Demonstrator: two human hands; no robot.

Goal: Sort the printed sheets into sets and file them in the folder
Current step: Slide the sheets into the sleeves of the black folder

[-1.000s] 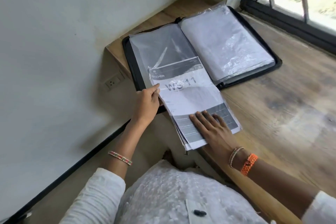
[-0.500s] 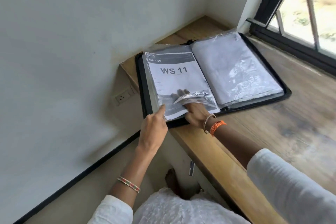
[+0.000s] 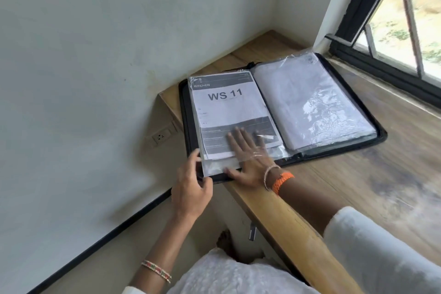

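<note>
A black zip folder [image 3: 380, 136] lies open in the far left corner of the wooden desk [image 3: 353, 188]. On its left side, a set of printed sheets [image 3: 224, 105] headed "KITCHEN" and "WS 11" sits inside a clear plastic sleeve [image 3: 218, 165]. My right hand [image 3: 248, 162] lies flat on the lower part of the sheets, its fingers straight and under the plastic. My left hand [image 3: 191, 188] pinches the sleeve's near left corner, thumb on the edge. The folder's right side holds a thick pile of glossy sleeves [image 3: 310, 102] with pale sheets inside.
The folder's left corner overhangs the desk edge beside a white wall with a socket [image 3: 162, 136]. A black-framed window [image 3: 381, 38] runs along the desk's far right side. Bare wood stretches to the right of the folder.
The sheets have slid fully into the sleeve and now lie flat on the folder's left side. My right hand pushed further in with them; my left hand stayed at the sleeve's corner.
</note>
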